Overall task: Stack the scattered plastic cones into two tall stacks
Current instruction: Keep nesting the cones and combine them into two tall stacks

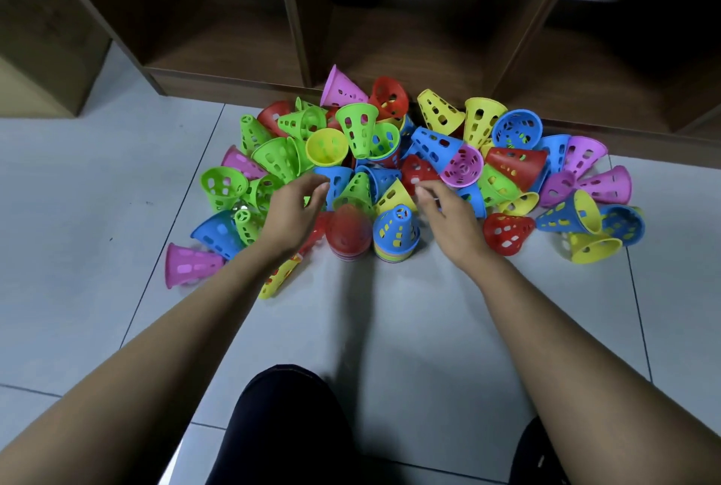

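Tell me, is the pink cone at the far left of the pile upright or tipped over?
Tipped over. The pink cone lies on its side on the tiled floor, wide rim pointing left.

Both bare forearms reach forward from the lower corners and converge toward the middle; the left hand point(290, 213) is held palm down with its fingers point(314, 188) loosely curled and spread, gripping nothing; the right hand point(448, 221) mirrors it, its fingers point(425, 194) bent inward and its thumb apart, likewise unclosed. Between the arms a knee in dark trousers point(281, 426) shows at the bottom edge.
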